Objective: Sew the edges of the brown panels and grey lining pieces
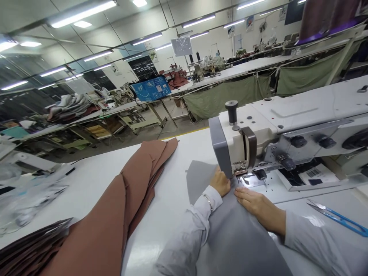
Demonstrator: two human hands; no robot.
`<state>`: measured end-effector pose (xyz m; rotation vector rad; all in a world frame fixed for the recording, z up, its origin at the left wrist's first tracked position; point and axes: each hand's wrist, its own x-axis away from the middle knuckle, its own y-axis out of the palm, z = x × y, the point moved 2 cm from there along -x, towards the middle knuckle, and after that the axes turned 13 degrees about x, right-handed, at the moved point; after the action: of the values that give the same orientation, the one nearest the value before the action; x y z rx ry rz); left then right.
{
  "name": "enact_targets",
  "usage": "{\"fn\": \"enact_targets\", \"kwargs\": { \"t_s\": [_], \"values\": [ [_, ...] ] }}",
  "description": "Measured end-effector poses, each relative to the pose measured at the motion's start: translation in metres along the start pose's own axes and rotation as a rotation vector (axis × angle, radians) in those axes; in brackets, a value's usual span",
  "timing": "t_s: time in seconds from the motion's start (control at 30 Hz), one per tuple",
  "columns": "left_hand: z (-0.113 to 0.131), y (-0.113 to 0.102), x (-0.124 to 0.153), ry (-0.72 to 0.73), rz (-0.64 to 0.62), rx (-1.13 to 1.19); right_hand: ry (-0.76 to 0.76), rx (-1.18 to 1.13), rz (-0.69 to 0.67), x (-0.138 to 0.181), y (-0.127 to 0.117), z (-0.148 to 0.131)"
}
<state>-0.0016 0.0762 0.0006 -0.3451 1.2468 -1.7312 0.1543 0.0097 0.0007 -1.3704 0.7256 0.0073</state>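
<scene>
A grey fabric piece [238, 230] lies on the white table and runs up to the needle area of a sewing machine [247, 142]. My left hand [220, 183] is on the fabric just left of the machine head, its fingers curled in and closed on the cloth; the fingertips are partly hidden by the head. To the right of the seam area, my right hand [257, 205] rests flat on the fabric, fingers stretched out towards the lit presser foot [244, 180].
Stacked brown fabric pieces [106, 211] cover the table's left part, beside dark folded pieces [34, 245]. Blue-handled scissors [339, 218] lie to the right. A box [312, 172] sits under the machine arm. Clear plastic bags [25, 203] are at far left.
</scene>
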Motion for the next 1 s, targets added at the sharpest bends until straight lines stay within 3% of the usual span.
{"fn": "enact_targets", "kwargs": {
  "t_s": [0.5,0.63,0.8,0.9,1.0],
  "values": [
    [-0.009,0.001,-0.004,-0.094,-0.014,-0.068,0.087,-0.158,-0.083,0.012,-0.006,0.001],
    [-0.01,-0.005,0.007,-0.102,-0.01,-0.082,0.074,-0.168,-0.108,0.009,-0.004,-0.01],
    [0.001,-0.027,0.057,-0.123,-0.018,-0.194,0.017,-0.22,-0.001,0.004,-0.013,-0.053],
    [0.026,-0.037,0.09,-0.314,-0.096,-0.19,0.01,-0.387,0.128,-0.01,-0.024,-0.095],
    [0.059,-0.041,0.111,-0.519,-0.197,-0.121,-0.027,-0.406,0.157,-0.032,-0.036,-0.137]
  ]
}}
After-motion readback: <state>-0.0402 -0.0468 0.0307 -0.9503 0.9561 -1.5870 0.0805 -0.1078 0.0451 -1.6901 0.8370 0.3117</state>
